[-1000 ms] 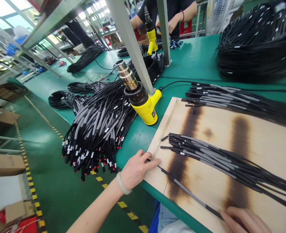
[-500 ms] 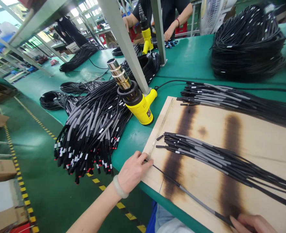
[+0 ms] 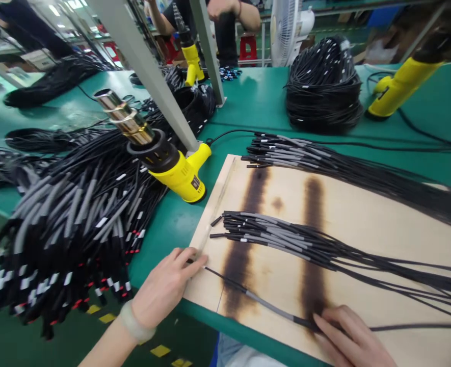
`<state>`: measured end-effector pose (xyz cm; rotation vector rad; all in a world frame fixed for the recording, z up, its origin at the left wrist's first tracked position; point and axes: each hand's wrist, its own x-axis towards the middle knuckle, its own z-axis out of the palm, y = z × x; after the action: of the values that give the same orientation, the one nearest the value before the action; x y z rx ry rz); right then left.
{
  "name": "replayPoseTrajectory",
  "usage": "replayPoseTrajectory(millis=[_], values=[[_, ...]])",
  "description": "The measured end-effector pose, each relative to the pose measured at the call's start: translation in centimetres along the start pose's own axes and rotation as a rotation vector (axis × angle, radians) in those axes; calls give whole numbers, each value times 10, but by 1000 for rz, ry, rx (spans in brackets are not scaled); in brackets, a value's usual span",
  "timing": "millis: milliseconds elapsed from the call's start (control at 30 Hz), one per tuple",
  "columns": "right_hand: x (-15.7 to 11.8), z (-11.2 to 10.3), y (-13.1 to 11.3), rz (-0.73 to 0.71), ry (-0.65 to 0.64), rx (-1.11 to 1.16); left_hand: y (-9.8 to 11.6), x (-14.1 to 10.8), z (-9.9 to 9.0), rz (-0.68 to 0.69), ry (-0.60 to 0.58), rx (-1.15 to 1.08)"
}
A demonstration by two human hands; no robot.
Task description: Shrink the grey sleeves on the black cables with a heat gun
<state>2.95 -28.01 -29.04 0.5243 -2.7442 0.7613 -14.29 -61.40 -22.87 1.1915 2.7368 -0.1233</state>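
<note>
The cable (image 3: 262,300) lies at lower centre, its long axis slanting down rightward between your 2 hands. Left of centre, your left hand (image 3: 164,285) has its fingers pinching the upper end at the edge of the board (image 3: 343,204); at lower right, your right hand (image 3: 349,334) pinches too, fingers nearer the grey sleeve (image 3: 274,308).

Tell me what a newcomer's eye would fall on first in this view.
Likely first is the nearest yellow heat gun, standing nozzle-up on the green tabletop, just left of the pale board with its dark scorch-like bands. Then the big heap of black-and-grey cables, its ends hanging over the tabletop's edge at left. At the board's near side, the left hand and right hand hold a single cable.
</note>
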Motion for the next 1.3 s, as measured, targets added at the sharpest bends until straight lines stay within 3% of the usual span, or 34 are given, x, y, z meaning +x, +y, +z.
replayPoseTrajectory(millis=[133,233,400,533,733,1000,1200,1300], values=[[-1,-10,20,205,171,-135,1,13,-3,-6,187,26],[-9,-13,42,369,257,-338,16,31,-3,61,255,2],[-17,-14,52,367,261,-360,47,67,1,207,312,19],[-27,-17,56,467,275,-408,54,93,6,235,378,178],[-44,-22,65,516,275,-427,46,115,3,301,300,240],[-40,-21,63,453,231,-397,37,132,-9,275,134,72],[-36,-19,60,403,225,-368,35,134,-23,269,-17,38],[-33,-21,59,392,188,-375,32,131,-23,273,-23,-1]])
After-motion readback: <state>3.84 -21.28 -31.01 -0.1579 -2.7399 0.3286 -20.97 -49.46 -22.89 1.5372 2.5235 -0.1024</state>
